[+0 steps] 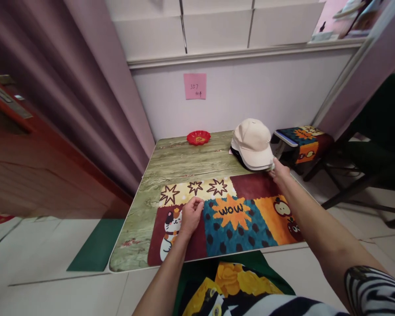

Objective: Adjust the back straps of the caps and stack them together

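A cream cap tops a stack of caps at the table's back right, with a dark brim showing underneath. My right hand is closed at the right edge of the stack, its fingertips at the brims; which brim it pinches is hard to make out. On the colourful mat with the word WOW rests my left hand, its fingers curled together and nothing visible in them.
A red scalloped dish stands at the back of the wood-patterned table. A pink note is stuck to the wall. Beyond the table's right side are a small covered stand and a dark chair.
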Demonstrator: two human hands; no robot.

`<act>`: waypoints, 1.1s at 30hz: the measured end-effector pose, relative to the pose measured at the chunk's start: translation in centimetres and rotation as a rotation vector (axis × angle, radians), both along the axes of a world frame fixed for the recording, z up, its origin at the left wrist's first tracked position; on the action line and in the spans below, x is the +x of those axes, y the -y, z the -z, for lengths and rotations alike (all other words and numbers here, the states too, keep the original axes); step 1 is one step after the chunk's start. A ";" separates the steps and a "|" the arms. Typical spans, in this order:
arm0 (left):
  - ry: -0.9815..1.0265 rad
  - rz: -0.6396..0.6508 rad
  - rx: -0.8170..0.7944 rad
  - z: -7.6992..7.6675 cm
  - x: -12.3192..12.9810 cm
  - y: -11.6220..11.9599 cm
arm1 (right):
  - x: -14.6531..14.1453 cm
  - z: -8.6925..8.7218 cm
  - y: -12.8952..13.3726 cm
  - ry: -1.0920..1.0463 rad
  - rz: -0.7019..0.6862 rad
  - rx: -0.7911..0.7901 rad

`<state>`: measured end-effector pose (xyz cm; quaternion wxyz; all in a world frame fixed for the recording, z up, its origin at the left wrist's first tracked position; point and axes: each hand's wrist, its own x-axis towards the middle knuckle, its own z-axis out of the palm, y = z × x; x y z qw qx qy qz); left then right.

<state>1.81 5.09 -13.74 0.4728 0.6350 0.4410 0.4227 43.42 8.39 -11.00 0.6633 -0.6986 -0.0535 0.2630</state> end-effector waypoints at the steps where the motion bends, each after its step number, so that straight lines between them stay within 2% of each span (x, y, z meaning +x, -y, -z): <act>1: 0.000 0.000 -0.002 0.0 0.0 -0.1 | 0.1 0.4 0.3 -0.092 -0.031 0.010; 6: -0.030 -0.006 -0.013 -0.1 0.0 -0.3 | 0.8 1.0 -0.2 -0.420 -0.118 0.074; 14: -0.059 -0.055 -0.014 -0.6 0.3 -0.2 | 0.9 0.9 -2.6 -0.612 -0.192 0.287; 25: -0.116 -0.119 -0.065 -1.1 0.2 -0.2 | 0.4 3.0 -2.0 -0.647 -0.225 0.498; 28: -0.119 -0.131 -0.080 -1.2 0.3 -0.2 | -0.2 3.1 -1.9 -0.593 -0.204 0.580; 33: -0.129 -0.159 -0.084 -1.5 0.4 -0.3 | -1.4 2.8 -1.9 -0.516 -0.142 0.612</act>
